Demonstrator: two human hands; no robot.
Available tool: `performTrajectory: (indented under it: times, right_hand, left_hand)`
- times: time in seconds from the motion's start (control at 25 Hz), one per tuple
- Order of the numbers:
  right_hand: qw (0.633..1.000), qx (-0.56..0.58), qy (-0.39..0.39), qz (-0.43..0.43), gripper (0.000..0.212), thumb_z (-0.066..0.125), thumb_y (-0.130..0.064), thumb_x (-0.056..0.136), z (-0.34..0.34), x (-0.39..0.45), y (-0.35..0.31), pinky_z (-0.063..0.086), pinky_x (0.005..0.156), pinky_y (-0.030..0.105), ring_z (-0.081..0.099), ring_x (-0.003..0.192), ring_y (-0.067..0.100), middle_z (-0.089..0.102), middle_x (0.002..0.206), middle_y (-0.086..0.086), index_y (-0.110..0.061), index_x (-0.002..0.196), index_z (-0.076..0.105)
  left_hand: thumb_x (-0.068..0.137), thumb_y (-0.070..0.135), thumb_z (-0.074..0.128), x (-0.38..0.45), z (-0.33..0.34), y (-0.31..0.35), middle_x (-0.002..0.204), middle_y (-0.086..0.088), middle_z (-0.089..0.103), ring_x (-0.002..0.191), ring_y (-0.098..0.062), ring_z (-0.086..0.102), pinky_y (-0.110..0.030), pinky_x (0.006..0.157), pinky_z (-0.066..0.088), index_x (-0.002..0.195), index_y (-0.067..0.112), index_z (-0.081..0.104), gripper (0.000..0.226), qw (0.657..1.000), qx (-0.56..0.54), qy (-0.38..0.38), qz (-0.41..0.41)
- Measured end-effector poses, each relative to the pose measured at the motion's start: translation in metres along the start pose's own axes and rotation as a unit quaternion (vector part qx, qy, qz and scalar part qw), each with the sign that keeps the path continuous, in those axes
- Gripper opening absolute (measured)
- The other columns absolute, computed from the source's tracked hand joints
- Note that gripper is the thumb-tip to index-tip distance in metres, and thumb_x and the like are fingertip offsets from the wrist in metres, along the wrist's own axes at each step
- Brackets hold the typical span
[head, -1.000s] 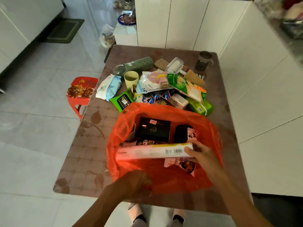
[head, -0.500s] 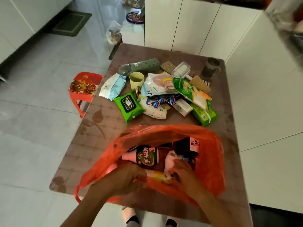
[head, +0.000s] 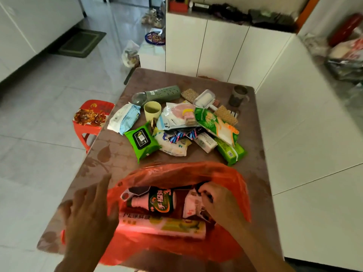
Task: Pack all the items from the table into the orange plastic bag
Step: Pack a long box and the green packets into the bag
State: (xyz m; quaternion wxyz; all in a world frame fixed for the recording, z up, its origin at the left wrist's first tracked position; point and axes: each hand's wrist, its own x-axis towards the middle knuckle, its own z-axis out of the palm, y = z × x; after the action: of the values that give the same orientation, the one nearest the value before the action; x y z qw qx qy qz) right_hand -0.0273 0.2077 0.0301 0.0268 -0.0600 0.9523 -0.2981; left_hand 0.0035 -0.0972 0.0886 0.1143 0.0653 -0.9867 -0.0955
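A person's two hands work at the mouth of the orange plastic bag [head: 176, 173], which sits at the near edge of the desk [head: 110, 154]. The right hand [head: 220, 203] is inside the bag, fingers curled on a white-and-pink packet [head: 191, 205]; the left hand [head: 88, 216], blurred, is spread wide with nothing in it beside the bag's left rim. Already inside lie a pink bottle [head: 151, 201] with a dark green label in large Chinese characters, and a long pink box [head: 163, 226], its long axis parallel to the near edge; its print is too blurred to read. The unpacked pile lies straight ahead of the hands toward the far edge. Nearest the bag, the green wipes pack [head: 141, 140] lies on the left hand's side, the green packet with a barcode [head: 231, 152] on the right's. None of the wording on the pile is legible.
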Motion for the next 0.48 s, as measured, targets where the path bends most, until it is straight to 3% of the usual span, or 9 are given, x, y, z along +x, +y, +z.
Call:
performTrajectory:
  times: [0.08, 0.2, 0.28, 0.36, 0.48]
  right_hand:
    - [0.997, 0.013, 0.071, -0.003, 0.012, 0.061, -0.014, 0.087, -0.026, 0.016, -0.009, 0.045, 0.071, 0.01, 0.06, 0.078, -0.001, 0.068, 0.089, -0.011, -0.023, 0.091, 0.068]
    - [0.987, 0.042, 0.147, 0.046, 0.012, 0.06, -0.014, 0.088, -0.051, 0.043, -0.015, 0.049, 0.065, 0.017, 0.06, 0.074, 0.003, 0.066, 0.086, -0.012, -0.023, 0.093, 0.067]
    - [0.977, 0.032, 0.2, 0.069, 0.011, 0.061, -0.011, 0.086, -0.061, 0.063, -0.004, 0.048, 0.06, 0.024, 0.059, 0.071, 0.008, 0.063, 0.082, -0.01, -0.021, 0.091, 0.066]
    - [0.973, -0.003, 0.209, 0.095, 0.012, 0.062, -0.012, 0.084, -0.065, 0.086, 0.016, 0.044, 0.059, 0.026, 0.059, 0.074, 0.014, 0.062, 0.083, -0.008, -0.022, 0.092, 0.063]
    - [0.977, -0.045, 0.166, 0.127, 0.031, 0.065, -0.013, 0.081, -0.054, 0.138, 0.062, 0.044, 0.073, 0.031, 0.058, 0.101, 0.026, 0.065, 0.111, 0.004, -0.019, 0.111, 0.06]
  left_hand:
    - [0.077, 0.031, 0.064, 0.018, 0.008, 0.014, 0.069, -0.012, 0.07, 0.063, -0.033, 0.065, -0.043, 0.065, 0.049, 0.098, 0.022, 0.066, 0.024, 0.995, -0.079, -0.059, 0.033]
    - [0.081, 0.029, 0.064, 0.039, 0.021, 0.048, 0.062, -0.006, 0.069, 0.051, -0.029, 0.064, -0.036, 0.049, 0.052, 0.087, 0.026, 0.067, 0.007, 0.976, -0.192, -0.096, 0.045]
    - [0.08, 0.034, 0.06, 0.05, 0.03, 0.062, 0.06, -0.005, 0.068, 0.049, -0.027, 0.062, -0.035, 0.047, 0.051, 0.082, 0.024, 0.068, 0.013, 0.973, -0.204, -0.089, 0.06]
    - [0.083, 0.03, 0.064, 0.054, 0.038, 0.064, 0.059, -0.002, 0.067, 0.044, -0.02, 0.059, -0.031, 0.044, 0.05, 0.081, 0.023, 0.068, 0.009, 0.974, -0.205, -0.08, 0.057]
    - [0.08, 0.022, 0.073, 0.054, 0.049, 0.058, 0.06, 0.001, 0.068, 0.045, -0.016, 0.06, -0.028, 0.044, 0.049, 0.083, 0.027, 0.068, 0.008, 0.976, -0.201, -0.086, -0.004]
